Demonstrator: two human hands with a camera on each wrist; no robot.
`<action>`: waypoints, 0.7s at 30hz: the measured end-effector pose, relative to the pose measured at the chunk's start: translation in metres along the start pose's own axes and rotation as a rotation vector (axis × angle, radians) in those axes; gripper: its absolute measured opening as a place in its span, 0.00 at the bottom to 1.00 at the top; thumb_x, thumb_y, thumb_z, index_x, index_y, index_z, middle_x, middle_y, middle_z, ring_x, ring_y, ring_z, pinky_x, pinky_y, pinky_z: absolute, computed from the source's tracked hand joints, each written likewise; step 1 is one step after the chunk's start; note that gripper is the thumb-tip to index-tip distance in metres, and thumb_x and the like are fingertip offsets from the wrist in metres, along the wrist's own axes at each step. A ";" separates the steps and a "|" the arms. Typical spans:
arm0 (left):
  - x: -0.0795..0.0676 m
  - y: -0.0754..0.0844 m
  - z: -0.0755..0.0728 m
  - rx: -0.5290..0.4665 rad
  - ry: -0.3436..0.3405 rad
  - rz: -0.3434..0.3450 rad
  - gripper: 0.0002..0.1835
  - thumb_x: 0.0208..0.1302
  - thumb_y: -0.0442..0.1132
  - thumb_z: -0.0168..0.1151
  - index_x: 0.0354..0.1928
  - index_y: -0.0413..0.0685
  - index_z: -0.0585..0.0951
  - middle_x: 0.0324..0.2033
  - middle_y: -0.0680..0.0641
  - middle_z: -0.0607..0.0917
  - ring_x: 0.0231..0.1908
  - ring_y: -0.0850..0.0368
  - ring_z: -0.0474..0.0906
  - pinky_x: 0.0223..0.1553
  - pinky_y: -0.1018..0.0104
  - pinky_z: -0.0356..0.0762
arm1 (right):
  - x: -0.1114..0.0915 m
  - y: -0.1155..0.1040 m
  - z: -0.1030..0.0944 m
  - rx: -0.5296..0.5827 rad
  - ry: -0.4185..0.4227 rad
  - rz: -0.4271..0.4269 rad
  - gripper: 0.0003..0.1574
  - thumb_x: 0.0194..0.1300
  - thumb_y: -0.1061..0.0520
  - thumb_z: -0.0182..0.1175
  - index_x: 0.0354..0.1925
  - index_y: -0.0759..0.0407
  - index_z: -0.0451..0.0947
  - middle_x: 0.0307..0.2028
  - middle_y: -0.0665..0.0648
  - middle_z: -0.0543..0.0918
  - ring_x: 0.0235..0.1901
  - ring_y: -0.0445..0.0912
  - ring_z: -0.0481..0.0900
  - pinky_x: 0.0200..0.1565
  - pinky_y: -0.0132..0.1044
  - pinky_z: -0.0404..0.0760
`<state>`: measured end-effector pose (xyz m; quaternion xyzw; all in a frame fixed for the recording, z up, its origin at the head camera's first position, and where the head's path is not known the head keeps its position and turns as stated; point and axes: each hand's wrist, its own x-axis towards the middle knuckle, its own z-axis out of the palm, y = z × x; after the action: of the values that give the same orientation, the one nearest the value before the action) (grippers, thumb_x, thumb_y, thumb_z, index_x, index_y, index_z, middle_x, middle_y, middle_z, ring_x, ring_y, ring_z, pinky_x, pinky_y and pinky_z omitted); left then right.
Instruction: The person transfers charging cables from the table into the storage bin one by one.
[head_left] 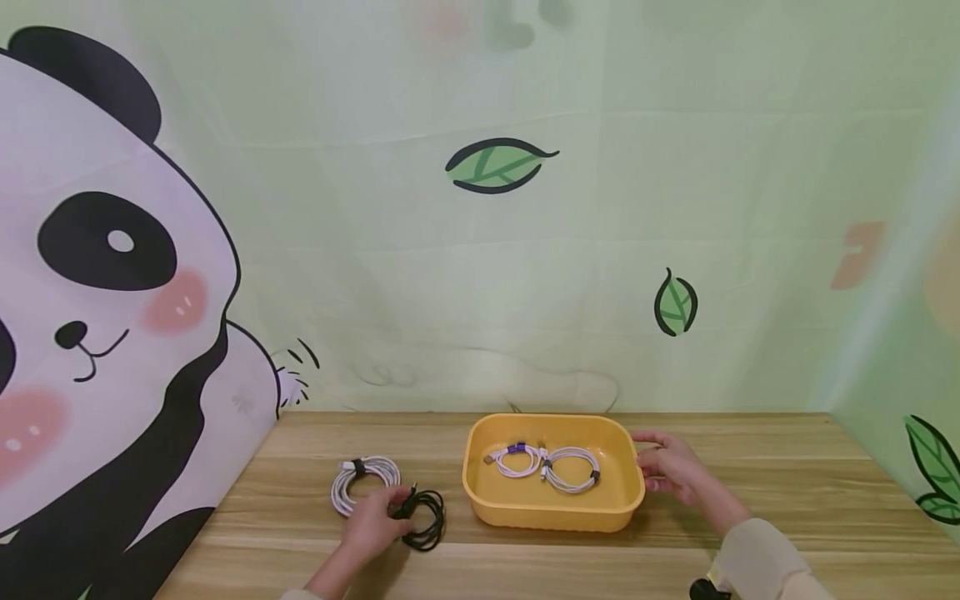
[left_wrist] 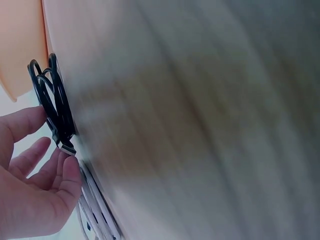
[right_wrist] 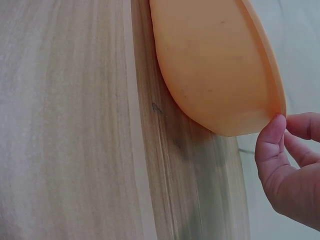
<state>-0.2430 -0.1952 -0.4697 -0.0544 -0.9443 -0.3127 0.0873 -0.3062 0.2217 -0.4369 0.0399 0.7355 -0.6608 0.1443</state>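
My left hand (head_left: 375, 523) is at a coiled black cable (head_left: 427, 521) on the table. Its thumb and fingers lie on either side of the plug end, as the left wrist view also shows. Just behind that hand sits a larger grey-white cable coil (head_left: 343, 485) with a black tie. My right hand (head_left: 671, 468) holds the right end of a yellow plastic basket (head_left: 555, 518), thumb (right_wrist: 272, 137) against its wall near the rim. Inside the basket lie a small white cable with a purple tie (head_left: 517, 471) and a white cable coil with a dark tie (head_left: 572, 487).
The wooden table (head_left: 247, 550) runs back to a pale green cloth backdrop (head_left: 375, 250) printed with a panda and leaves. A small black object (head_left: 705, 590) shows at the bottom edge by the right sleeve (head_left: 765, 558).
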 end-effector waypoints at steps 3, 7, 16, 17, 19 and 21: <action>0.000 0.000 0.001 -0.029 -0.011 -0.009 0.23 0.36 0.33 0.69 0.41 0.39 0.78 0.36 0.43 0.83 0.35 0.50 0.78 0.39 0.57 0.72 | 0.000 0.000 0.000 0.001 -0.002 -0.001 0.34 0.56 0.66 0.50 0.61 0.67 0.53 0.20 0.50 0.75 0.18 0.38 0.71 0.22 0.28 0.73; 0.001 0.001 0.002 -0.065 -0.023 -0.033 0.23 0.37 0.33 0.69 0.42 0.38 0.78 0.35 0.43 0.83 0.35 0.50 0.78 0.40 0.57 0.71 | 0.000 0.000 0.000 0.003 -0.009 -0.004 0.34 0.56 0.66 0.49 0.61 0.68 0.53 0.20 0.50 0.75 0.18 0.38 0.71 0.21 0.28 0.73; 0.003 0.003 0.004 -0.131 -0.044 -0.072 0.22 0.41 0.32 0.67 0.43 0.37 0.77 0.34 0.42 0.82 0.34 0.50 0.79 0.36 0.61 0.74 | 0.001 0.000 -0.001 0.013 -0.021 -0.012 0.34 0.57 0.66 0.48 0.61 0.68 0.53 0.20 0.50 0.75 0.17 0.38 0.71 0.21 0.28 0.73; 0.003 0.004 0.004 -0.138 -0.047 -0.072 0.21 0.42 0.32 0.67 0.43 0.37 0.77 0.34 0.41 0.82 0.34 0.50 0.79 0.35 0.61 0.74 | 0.001 0.000 -0.001 0.012 -0.023 -0.012 0.34 0.57 0.66 0.48 0.61 0.69 0.53 0.20 0.50 0.75 0.18 0.38 0.71 0.21 0.28 0.73; 0.003 0.004 0.004 -0.150 -0.053 -0.074 0.21 0.42 0.31 0.67 0.43 0.37 0.77 0.34 0.41 0.82 0.34 0.50 0.79 0.35 0.62 0.74 | 0.000 0.000 -0.001 0.013 -0.023 -0.011 0.34 0.57 0.66 0.48 0.61 0.68 0.53 0.20 0.50 0.75 0.18 0.38 0.71 0.21 0.28 0.73; 0.004 0.003 0.004 -0.167 -0.060 -0.071 0.21 0.41 0.30 0.66 0.42 0.36 0.77 0.34 0.41 0.81 0.34 0.49 0.79 0.35 0.62 0.74 | 0.000 0.000 -0.001 0.014 -0.022 -0.009 0.34 0.57 0.66 0.49 0.61 0.68 0.53 0.20 0.50 0.75 0.18 0.38 0.71 0.21 0.28 0.73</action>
<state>-0.2464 -0.1900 -0.4701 -0.0374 -0.9183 -0.3917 0.0430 -0.3066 0.2229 -0.4370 0.0304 0.7293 -0.6671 0.1490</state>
